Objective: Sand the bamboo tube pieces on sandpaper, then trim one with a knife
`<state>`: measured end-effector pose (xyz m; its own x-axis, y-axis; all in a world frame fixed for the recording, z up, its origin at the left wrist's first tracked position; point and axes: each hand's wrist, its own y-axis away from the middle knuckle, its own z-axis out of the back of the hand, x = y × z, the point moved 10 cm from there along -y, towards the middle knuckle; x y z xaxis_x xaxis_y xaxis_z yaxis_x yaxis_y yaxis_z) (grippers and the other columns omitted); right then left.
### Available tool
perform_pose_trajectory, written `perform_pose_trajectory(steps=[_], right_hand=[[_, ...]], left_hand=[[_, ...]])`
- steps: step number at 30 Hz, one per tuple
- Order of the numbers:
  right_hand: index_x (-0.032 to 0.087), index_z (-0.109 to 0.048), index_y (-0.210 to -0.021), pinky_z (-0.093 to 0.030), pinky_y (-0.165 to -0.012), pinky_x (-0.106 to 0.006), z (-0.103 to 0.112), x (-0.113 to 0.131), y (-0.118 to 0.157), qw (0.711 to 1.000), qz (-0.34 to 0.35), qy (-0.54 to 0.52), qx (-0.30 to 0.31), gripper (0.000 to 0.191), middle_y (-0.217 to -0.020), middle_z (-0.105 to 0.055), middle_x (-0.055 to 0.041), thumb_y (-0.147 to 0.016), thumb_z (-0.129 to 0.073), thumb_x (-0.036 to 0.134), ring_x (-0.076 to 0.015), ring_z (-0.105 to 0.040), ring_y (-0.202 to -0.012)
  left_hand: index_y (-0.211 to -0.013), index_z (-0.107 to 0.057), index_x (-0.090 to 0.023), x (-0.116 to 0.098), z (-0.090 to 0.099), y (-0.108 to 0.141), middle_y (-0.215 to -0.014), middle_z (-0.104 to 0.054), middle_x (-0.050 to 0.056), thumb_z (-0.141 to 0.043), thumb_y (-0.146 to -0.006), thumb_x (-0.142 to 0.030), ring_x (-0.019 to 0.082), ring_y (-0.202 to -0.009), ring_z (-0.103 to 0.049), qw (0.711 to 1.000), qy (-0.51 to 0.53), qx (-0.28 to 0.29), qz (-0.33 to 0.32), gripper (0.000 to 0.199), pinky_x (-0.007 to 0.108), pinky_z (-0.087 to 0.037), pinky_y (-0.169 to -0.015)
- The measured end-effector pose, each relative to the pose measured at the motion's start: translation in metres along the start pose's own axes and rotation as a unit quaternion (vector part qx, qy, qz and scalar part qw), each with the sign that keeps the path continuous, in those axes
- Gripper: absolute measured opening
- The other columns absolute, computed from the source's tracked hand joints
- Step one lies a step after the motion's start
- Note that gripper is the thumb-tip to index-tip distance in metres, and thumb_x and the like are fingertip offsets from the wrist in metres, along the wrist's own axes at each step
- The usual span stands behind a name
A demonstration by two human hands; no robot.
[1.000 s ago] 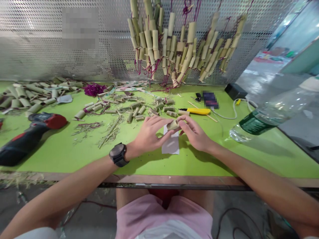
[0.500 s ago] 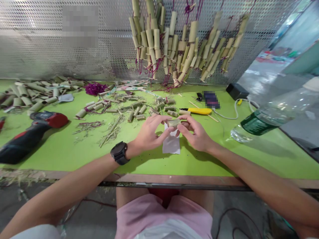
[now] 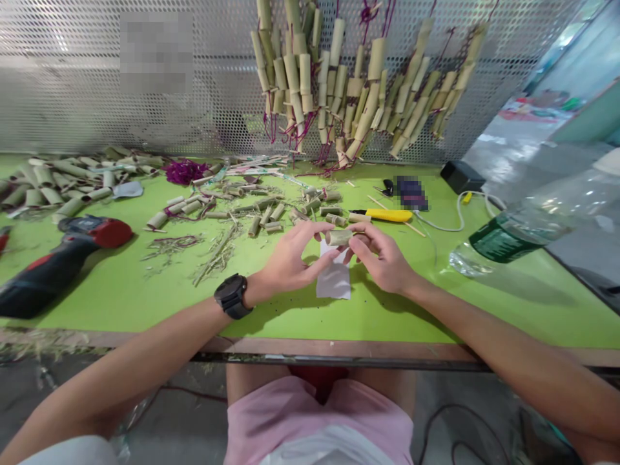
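A short bamboo piece (image 3: 338, 237) lies level between my two hands, above a small white paper (image 3: 333, 278) on the green table (image 3: 411, 316). My right hand (image 3: 385, 258) pinches its right end between thumb and fingers. Around its left end, my left hand (image 3: 295, 258) has thumb and index finger spread apart, with the fingertips close to the piece. Beyond the hands, several cut bamboo pieces (image 3: 278, 212) and a yellow-handled knife (image 3: 388, 215) rest on the table.
A drill (image 3: 62, 258) and a bamboo pile (image 3: 53, 181) are at the left, purple string (image 3: 186, 172) behind. On the right stand a tilted-looking bottle (image 3: 513, 232), a black box (image 3: 462, 177) and a cable. Bamboo strings (image 3: 358, 97) hang on the perforated metal panel (image 3: 217, 39).
The bamboo piece has turned slightly between my hands, and its left end now shows more. My left fingers have opened a little away from it.
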<state>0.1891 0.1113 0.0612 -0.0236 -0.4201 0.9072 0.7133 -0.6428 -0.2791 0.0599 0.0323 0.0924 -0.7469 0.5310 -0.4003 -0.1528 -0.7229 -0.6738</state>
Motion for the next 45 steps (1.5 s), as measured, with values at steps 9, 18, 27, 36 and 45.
perform_pose_trajectory(steps=[9, 18, 27, 36, 45], right_hand=[[0.023, -0.065, -0.12, -0.057, -0.063, -0.034, 0.001, 0.0, 0.0, 1.0, 0.013, 0.008, -0.003, 0.039, -0.09, -0.077, -0.0048, -0.105, -0.062, 0.059, -0.0213, -0.075, -0.078], [0.024, -0.063, -0.125, -0.062, -0.069, -0.038, 0.001, 0.007, 0.001, 0.998, 0.048, 0.027, -0.013, 0.035, -0.101, -0.076, -0.0073, -0.106, -0.06, 0.054, -0.0225, -0.075, -0.081], [0.025, -0.06, -0.128, -0.061, -0.068, -0.036, 0.002, 0.015, 0.004, 0.994, 0.083, 0.062, -0.025, 0.031, -0.111, -0.074, -0.0089, -0.106, -0.062, 0.046, -0.02, -0.073, -0.081], [0.025, -0.069, -0.127, -0.058, -0.063, -0.029, 0.0, 0.023, 0.004, 0.989, 0.122, 0.084, -0.022, 0.028, -0.107, -0.074, -0.0068, -0.102, -0.069, 0.038, -0.0188, -0.069, -0.086], [0.031, -0.076, -0.131, -0.063, -0.082, -0.036, -0.005, 0.021, 0.001, 0.985, 0.122, 0.121, 0.009, 0.03, -0.129, -0.076, -0.0075, -0.108, -0.06, 0.04, -0.0242, -0.072, -0.111]], left_hand=[[-0.13, -0.063, -0.02, -0.007, 0.004, -0.001, -0.113, -0.077, 0.009, -0.063, -0.108, -0.041, 0.022, -0.097, -0.072, 0.999, -0.009, -0.023, -0.03, 0.03, 0.036, -0.058, -0.082], [-0.126, -0.063, -0.02, -0.004, 0.005, -0.001, -0.112, -0.077, 0.009, -0.068, -0.103, -0.033, 0.023, -0.1, -0.072, 0.999, -0.005, -0.031, -0.018, 0.028, 0.038, -0.058, -0.086], [-0.124, -0.063, -0.019, 0.002, 0.001, 0.0, -0.113, -0.077, 0.01, -0.063, -0.105, -0.04, 0.025, -0.105, -0.072, 1.0, -0.013, -0.01, 0.006, 0.027, 0.04, -0.059, -0.09], [-0.121, -0.067, -0.018, -0.001, -0.01, -0.001, -0.113, -0.078, 0.012, -0.057, -0.109, -0.042, 0.026, -0.104, -0.072, 0.999, 0.007, 0.046, -0.022, 0.029, 0.042, -0.059, -0.088], [-0.107, -0.069, -0.018, -0.003, -0.016, -0.001, -0.097, -0.077, 0.01, -0.053, -0.11, -0.042, 0.024, -0.091, -0.069, 0.997, 0.002, 0.061, -0.042, 0.029, 0.039, -0.056, -0.082]])
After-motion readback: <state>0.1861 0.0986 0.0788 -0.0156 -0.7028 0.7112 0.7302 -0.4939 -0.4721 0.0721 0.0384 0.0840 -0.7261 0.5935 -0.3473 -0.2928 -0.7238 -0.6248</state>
